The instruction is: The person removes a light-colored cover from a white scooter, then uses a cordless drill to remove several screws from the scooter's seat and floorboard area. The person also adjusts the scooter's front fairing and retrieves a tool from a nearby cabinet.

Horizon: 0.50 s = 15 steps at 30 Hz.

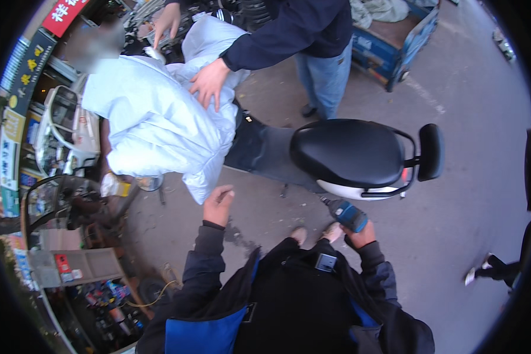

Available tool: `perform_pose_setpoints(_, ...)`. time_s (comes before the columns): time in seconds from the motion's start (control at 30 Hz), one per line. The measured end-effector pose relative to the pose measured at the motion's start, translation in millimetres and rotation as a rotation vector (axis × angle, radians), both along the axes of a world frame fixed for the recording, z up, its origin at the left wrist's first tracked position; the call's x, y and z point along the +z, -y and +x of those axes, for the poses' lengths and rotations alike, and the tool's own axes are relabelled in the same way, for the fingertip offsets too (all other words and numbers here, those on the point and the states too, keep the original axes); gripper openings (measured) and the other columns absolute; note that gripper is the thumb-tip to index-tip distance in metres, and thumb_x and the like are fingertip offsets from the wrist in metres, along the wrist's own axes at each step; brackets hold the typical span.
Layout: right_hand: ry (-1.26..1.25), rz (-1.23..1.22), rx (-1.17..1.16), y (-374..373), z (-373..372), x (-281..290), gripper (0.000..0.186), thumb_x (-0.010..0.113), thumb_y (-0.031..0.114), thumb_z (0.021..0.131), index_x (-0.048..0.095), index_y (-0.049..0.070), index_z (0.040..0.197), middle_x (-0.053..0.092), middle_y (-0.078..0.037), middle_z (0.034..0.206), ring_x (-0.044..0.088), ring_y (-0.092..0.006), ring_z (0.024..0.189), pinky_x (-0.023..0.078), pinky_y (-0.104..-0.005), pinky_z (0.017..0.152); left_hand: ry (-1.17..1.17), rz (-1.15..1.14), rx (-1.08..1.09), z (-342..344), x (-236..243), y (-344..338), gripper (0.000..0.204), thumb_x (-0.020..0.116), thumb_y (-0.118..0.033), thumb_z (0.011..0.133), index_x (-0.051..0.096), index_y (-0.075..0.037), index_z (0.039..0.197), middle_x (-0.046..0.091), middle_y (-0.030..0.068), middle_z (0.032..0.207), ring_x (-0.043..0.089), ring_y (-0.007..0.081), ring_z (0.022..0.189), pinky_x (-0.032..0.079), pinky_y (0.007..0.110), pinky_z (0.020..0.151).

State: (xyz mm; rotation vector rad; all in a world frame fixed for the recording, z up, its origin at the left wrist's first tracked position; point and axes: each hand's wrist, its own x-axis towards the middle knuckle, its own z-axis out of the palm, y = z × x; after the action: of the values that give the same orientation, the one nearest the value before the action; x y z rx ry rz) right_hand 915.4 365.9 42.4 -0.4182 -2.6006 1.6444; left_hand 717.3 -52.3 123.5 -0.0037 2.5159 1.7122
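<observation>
My left hand is just below the hanging edge of a padded white cover, fingers curled round something small that I cannot make out. My right hand grips a blue and black cordless power tool, its tip pointing up-left beside the scooter's lower body. The scooter's black seat and backrest lie beyond it. The cover lies over the scooter's front end. Another person's hand presses on the cover; their other hand is near its top edge.
A person in dark top and jeans stands beyond the scooter. A blue cart is behind them. Shopfronts, a white vehicle and a cluttered stand line the left. Another person's leg shows at right, on grey pavement.
</observation>
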Motion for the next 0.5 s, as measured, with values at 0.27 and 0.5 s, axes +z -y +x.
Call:
perform_pose_setpoints(0.27,0.069,-0.217,0.08,-31,-44,-12,0.042,0.084,0.016,0.082,0.072,0.002,0.12,0.077,-0.018,0.112,0.073,-0.0338,0.103,0.056,-0.0412,0.093,-0.225,-0.159,-0.027,-14,98,-67,0.031,0.069,-0.006,0.098,0.067,0.004,0.127,0.069,0.0104,0.127,0.062,0.0177,0.122,0.05,0.032,0.103)
perform_pose_setpoints(0.5,0.111,-0.146,0.132,-28,-71,-7,0.04,0.086,0.02,0.081,0.073,0.002,0.114,0.077,-0.019,0.105,0.073,-0.0389,0.097,0.057,-0.0426,0.087,-0.815,-0.742,-0.245,-211,138,-59,0.038,0.078,-0.024,0.091,0.071,0.0,0.121,0.068,0.0235,0.13,0.062,0.0402,0.126,0.047,0.047,0.11)
